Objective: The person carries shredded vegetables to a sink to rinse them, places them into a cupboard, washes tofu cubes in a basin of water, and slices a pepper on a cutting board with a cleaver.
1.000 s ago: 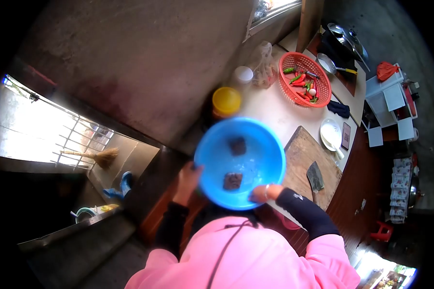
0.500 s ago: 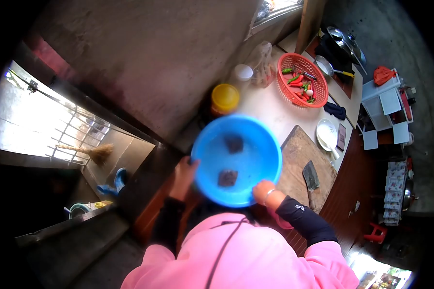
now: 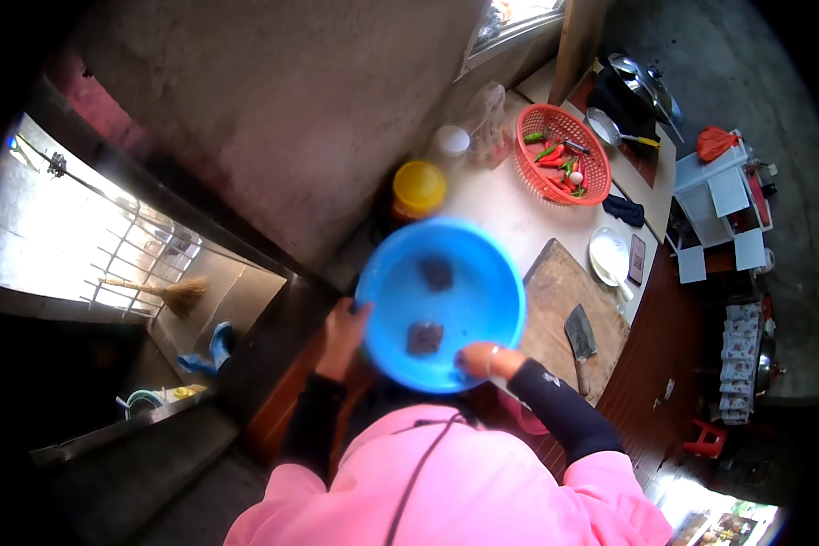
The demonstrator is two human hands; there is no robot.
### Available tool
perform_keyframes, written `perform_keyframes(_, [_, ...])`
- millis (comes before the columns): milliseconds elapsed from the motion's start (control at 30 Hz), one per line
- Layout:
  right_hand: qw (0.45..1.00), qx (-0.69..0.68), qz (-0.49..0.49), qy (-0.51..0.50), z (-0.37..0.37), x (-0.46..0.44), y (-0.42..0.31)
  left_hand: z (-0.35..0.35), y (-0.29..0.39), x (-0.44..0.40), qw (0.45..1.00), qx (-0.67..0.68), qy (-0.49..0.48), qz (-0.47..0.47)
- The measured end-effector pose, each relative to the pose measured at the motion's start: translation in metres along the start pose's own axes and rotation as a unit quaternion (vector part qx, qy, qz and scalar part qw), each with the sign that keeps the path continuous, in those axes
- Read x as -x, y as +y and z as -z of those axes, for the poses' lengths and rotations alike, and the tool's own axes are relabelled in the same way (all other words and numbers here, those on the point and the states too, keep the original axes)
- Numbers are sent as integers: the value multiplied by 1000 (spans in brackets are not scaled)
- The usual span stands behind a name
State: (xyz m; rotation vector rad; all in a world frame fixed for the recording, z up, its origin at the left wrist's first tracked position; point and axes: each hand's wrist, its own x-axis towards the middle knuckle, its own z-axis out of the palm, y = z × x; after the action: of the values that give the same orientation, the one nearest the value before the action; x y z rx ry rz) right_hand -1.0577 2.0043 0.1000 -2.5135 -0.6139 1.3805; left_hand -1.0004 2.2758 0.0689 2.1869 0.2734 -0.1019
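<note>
A round blue basin (image 3: pixel 498 318) is in front of me, with two dark, squarish pieces inside: an upper piece (image 3: pixel 436 273) and a lower piece (image 3: pixel 425 338). With closed fingers, my left hand (image 3: pixel 340 335) grips the basin's left rim. At the near right rim is my right hand (image 3: pixel 478 359), its fingers curled over the edge onto the inner side. The fingertips of both hands are partly hidden. Just right of the basin, a cleaver (image 3: pixel 581 333) lies on a wooden cutting board (image 3: pixel 555 287).
A red basket (image 3: pixel 525 166) of chillies, a white bowl (image 3: pixel 602 246) and a phone (image 3: pixel 638 260) lie on the table. Beyond the basin stands a yellow-lidded jar (image 3: pixel 419 188). A broom (image 3: pixel 184 293) is at left, and a red stool (image 3: pixel 705 439) at lower right.
My right hand has shifted left along the near rim, further over the basin. My left hand keeps its place on the rim. The whole view has moved slightly.
</note>
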Motion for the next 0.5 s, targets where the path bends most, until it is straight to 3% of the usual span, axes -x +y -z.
perform_keyframes(33, [1000, 0, -4, 7, 3, -10, 11, 1, 1, 0, 1000, 2, 0, -8])
perform_keyframes(100, [968, -44, -136, 204, 9, -36, 42, 8, 9, 1, 996, 40, -61, 55])
perform_keyframes(133, [966, -43, -141, 213, -1, -58, 63, 7, 9, 0, 996, 42, -62, 45])
perform_keyframes(200, [817, 8, -206, 539, -24, -99, 92, 5, 4, 0, 997, 32, -59, 41])
perform_keyframes(267, [879, -26, -245, 407, -22, -106, 61, 5, 5, 0, 997, 30, -65, 29])
perform_keyframes(333, [930, -201, -34, 306, -23, -113, 50, 7, 14, 0, 997, -42, -57, 14])
perform_keyframes(400, [902, -213, -64, 370, -13, -94, 26, 12, 35, 11, 997, -47, -62, 1])
perform_keyframes(467, [868, -226, -94, 432, -1, -59, 8, 9, 43, 18, 964, -136, 148, -177])
perform_keyframes(500, [867, -107, -50, 484, 6, -40, 5, 7, 50, 18, 954, -108, 169, -221])
